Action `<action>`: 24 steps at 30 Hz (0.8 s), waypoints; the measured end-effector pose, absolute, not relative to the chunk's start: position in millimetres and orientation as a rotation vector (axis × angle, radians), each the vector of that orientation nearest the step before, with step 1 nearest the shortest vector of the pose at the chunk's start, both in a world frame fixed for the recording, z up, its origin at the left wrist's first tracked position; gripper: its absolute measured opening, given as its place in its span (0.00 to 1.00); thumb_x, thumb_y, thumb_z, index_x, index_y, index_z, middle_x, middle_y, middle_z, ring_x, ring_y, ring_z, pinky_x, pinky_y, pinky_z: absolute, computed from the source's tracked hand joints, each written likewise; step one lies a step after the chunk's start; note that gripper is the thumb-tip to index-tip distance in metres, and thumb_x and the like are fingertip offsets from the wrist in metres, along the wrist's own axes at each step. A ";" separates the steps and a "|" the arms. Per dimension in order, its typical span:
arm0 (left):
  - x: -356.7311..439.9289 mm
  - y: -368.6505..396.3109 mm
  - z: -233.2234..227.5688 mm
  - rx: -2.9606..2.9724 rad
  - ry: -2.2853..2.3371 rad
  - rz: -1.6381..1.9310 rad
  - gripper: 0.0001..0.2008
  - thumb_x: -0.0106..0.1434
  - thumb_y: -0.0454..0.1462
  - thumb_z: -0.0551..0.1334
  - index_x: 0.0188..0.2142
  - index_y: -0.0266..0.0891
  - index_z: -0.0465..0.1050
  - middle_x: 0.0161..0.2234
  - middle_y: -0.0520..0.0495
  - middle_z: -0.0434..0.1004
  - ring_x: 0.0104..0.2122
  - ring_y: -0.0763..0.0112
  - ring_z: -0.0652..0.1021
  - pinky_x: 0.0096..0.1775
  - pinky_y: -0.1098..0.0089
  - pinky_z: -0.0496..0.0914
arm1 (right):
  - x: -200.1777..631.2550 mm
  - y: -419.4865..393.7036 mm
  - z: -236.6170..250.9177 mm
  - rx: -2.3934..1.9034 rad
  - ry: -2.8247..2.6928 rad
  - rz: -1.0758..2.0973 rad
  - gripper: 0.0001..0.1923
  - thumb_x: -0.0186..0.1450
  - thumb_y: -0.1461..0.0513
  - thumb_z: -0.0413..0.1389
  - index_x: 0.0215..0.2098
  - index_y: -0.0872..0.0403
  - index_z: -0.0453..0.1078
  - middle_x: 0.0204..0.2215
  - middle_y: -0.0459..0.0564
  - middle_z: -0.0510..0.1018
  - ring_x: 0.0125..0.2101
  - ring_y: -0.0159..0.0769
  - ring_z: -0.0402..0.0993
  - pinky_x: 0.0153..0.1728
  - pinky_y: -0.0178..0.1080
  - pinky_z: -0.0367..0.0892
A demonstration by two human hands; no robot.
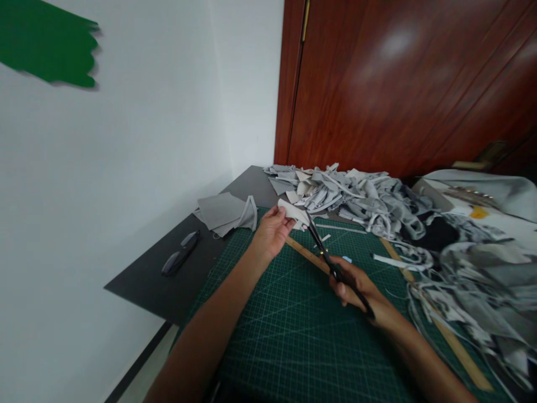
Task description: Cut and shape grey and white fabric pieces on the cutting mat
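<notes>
My left hand (273,228) pinches a small pale fabric piece (292,212) between thumb and fingers, held above the far part of the green cutting mat (285,313). In my right hand (356,282) is a pair of black scissors (325,254), fingers wrapped round its handles. The blade tips meet the right edge of the fabric; whether they are parted there I cannot make out. Beneath both hands a wooden ruler (305,253) lies slantwise on the mat, partly hidden by the scissors.
A heap of grey fabric scraps (335,190) lies along the back by the wooden door (403,84). More scraps (495,291) cover the right side, beside a second wooden ruler (455,341). On the left are stacked grey fabric pieces (224,211) and folded glasses (181,254).
</notes>
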State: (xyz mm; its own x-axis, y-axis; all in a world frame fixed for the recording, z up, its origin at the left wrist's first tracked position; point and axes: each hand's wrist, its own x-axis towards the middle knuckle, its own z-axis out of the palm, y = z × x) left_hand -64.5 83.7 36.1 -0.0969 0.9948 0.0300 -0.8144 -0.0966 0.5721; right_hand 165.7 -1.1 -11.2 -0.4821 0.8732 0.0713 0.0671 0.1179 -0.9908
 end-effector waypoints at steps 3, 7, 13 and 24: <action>-65.4 80.2 37.0 0.583 0.441 1.485 0.08 0.59 0.26 0.71 0.37 0.35 0.76 0.39 0.44 0.83 0.40 0.66 0.82 0.47 0.63 0.77 | 164.9 0.2 -12.2 -0.950 -1.628 1.396 0.41 0.62 0.38 0.65 0.62 0.53 0.66 0.27 0.42 0.67 0.23 0.31 0.60 0.22 0.34 0.59; -57.7 72.8 29.2 0.801 0.424 1.298 0.17 0.51 0.29 0.77 0.41 0.33 0.80 0.41 0.41 0.83 0.39 0.64 0.82 0.44 0.61 0.78 | 164.6 2.1 -14.5 -0.956 -1.556 1.337 0.40 0.62 0.40 0.65 0.64 0.52 0.67 0.28 0.42 0.67 0.23 0.32 0.60 0.22 0.35 0.59; -49.7 63.8 14.8 0.972 0.560 1.246 0.23 0.44 0.35 0.82 0.40 0.36 0.81 0.37 0.44 0.82 0.34 0.66 0.78 0.34 0.68 0.73 | 169.4 5.0 -12.2 -0.960 -1.611 1.297 0.38 0.61 0.42 0.67 0.62 0.51 0.69 0.28 0.42 0.68 0.25 0.32 0.60 0.25 0.36 0.57; -45.1 71.5 14.6 0.903 0.666 1.391 0.29 0.57 0.60 0.72 0.41 0.37 0.79 0.29 0.46 0.79 0.27 0.66 0.77 0.27 0.68 0.68 | 171.3 3.6 -4.1 -0.975 -1.696 1.320 0.43 0.58 0.40 0.68 0.64 0.51 0.66 0.28 0.42 0.65 0.26 0.34 0.60 0.27 0.36 0.54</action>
State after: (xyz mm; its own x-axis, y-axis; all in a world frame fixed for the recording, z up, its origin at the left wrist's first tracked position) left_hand -45.1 71.5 14.6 0.0953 0.9889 0.1142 -0.5318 -0.0464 0.8456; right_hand 171.3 3.6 -4.1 -0.4180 0.9017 0.1108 0.1135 0.1729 -0.9784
